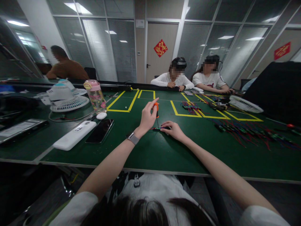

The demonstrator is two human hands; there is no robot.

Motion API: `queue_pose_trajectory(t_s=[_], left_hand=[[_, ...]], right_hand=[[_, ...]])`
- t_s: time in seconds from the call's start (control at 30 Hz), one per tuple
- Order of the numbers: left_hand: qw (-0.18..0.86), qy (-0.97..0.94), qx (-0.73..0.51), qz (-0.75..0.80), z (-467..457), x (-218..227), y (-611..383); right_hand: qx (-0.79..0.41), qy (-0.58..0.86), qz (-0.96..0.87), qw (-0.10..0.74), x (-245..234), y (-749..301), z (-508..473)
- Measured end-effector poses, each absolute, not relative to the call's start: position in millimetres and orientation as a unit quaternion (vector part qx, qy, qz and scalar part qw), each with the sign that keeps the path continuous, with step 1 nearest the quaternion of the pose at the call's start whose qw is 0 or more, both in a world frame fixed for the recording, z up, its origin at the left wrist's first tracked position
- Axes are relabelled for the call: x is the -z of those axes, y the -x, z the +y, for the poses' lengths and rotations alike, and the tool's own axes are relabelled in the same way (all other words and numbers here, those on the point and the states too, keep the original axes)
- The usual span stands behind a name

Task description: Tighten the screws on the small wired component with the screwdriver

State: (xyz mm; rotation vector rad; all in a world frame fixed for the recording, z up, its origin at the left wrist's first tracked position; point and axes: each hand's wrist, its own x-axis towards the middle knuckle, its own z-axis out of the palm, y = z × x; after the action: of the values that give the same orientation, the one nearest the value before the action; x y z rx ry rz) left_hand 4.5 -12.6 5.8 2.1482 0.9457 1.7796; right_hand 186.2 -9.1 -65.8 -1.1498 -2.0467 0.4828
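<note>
On the bench [152, 153], a small board [156, 129] was held still by the right hand [174, 130]. A screwdriver [157, 110] was held nearly upright in the left hand [148, 117], its tip at the board. Screwing seemed under way; next, a straight, steady turn seemed needed.

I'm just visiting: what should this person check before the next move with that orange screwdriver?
1. Left hand on the orange screwdriver: ok.
2. Screwdriver roughly upright over the small circuit board: ok.
3. Right hand at the board: ok, fingers at its right end.
4. Screwdriver tip seated in a screw: cannot tell, too small.
5. Black phone clear of the board: ok, it lies apart, to the left.
</note>
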Motion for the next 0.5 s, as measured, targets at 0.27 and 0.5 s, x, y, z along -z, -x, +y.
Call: queue_pose_trajectory(t_s=[0.27, 0.5], left_hand=[[0.089, -0.717, -0.606, 0.332, -13.6, -6.4, -4.0], [0.112, -0.712, -0.613, 0.322, -10.2, -5.4, -4.9]], right_hand=[[-0.181, 0.443, -0.800, 0.361, 64.9, -186.0, -9.7], [-0.175, 0.445, -0.806, 0.350, 63.0, -186.4, -9.9]])
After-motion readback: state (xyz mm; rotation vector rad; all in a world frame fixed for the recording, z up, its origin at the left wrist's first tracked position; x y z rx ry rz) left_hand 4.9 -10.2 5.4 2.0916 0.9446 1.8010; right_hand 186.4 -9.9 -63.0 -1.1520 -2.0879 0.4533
